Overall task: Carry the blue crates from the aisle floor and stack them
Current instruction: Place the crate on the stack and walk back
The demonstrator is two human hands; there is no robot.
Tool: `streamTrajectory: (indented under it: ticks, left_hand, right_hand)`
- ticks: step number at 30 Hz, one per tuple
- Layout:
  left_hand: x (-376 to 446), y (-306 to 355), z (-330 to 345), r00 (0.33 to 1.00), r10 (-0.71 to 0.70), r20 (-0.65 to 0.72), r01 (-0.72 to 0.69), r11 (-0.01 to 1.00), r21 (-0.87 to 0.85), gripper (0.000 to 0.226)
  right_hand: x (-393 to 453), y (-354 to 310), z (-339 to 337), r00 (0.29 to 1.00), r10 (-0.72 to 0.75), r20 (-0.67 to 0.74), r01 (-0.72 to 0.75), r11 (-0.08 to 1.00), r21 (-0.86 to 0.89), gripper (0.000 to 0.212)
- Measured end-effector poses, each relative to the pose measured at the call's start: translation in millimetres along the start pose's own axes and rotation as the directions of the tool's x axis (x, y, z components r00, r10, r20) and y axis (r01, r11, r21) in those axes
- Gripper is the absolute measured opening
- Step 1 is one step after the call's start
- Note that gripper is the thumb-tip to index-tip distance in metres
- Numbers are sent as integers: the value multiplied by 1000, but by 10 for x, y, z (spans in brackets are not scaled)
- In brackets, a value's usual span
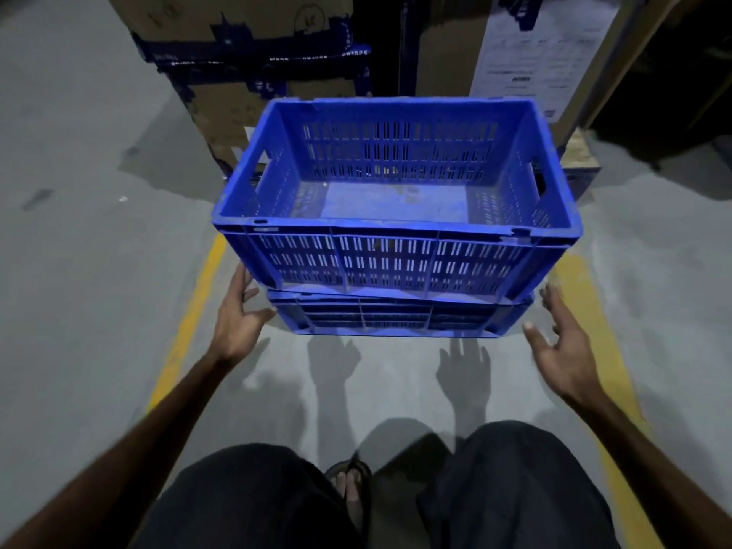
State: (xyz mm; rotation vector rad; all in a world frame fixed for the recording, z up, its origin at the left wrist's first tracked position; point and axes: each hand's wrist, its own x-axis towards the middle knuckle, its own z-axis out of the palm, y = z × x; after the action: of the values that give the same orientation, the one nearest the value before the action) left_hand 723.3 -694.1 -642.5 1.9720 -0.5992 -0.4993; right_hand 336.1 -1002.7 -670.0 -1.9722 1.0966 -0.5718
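The upper blue crate [396, 200] is flanked across its long axis by the left hand [237, 322] and right hand [562, 350]; both grips are spread wide, nothing held.

Upper crate [396, 200] is sitting on top of the lower crate [396, 317], slightly askew, both on the aisle floor [99, 271] directly ahead of the person. Left hand [237, 322] is hovering at the stack's left side, fingertips at the seam between the two crates; right hand [562, 350] is hovering just off the stack's right side, not touching. Floor line [190, 322] is running along the left of the stack, a second line [582, 295] along the right. Cardboard boxes [237, 17] are standing behind the stack to the left, a box with a paper label [542, 53] behind to the right. Person's knees and one sandalled foot [350, 485] are lying nearest the camera.
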Motion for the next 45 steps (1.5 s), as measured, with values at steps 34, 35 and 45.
streamTrajectory:
  ticks: [34, 35, 45]
  left_hand:
    - [-185, -176, 283, 999, -36, 33, 32, 995, 90, 122]
    - [-183, -172, 284, 998, -35, 43, 31, 994, 101, 123]
    - [-90, -130, 264, 998, -38, 50, 31, 989, 142, 127]
  right_hand:
    - [99, -116, 106, 995, -87, 57, 88, 996, -22, 84]
    - [96, -127, 105, 995, -82, 60, 84, 996, -17, 84]
    - [81, -80, 147, 997, -71, 42, 71, 997, 7, 88]
